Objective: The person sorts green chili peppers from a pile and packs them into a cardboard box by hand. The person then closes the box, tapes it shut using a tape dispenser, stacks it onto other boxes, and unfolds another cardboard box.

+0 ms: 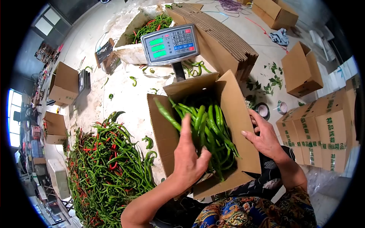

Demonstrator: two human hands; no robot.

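An open cardboard box (239,102) sits tilted in front of me, part-filled with long green chili peppers (218,125). My left hand (188,157) is over the box among the peppers, index finger extended and thumb apart, with a bunch of peppers between them. Its other fingers are hidden. One pepper sticks out past the box's left wall and is slightly blurred. My right hand (264,136) grips the right wall of the box, thumb on the inner side. Just behind the box stands a digital weighing scale display (170,45) with lit green panels.
A big heap of green and red chili peppers (110,171) lies on the floor at left. Behind the scale are a white foam box (131,53) of peppers and stacked flat cardboard (216,34). Printed cartons (315,133) and tape rolls (262,110) are at right.
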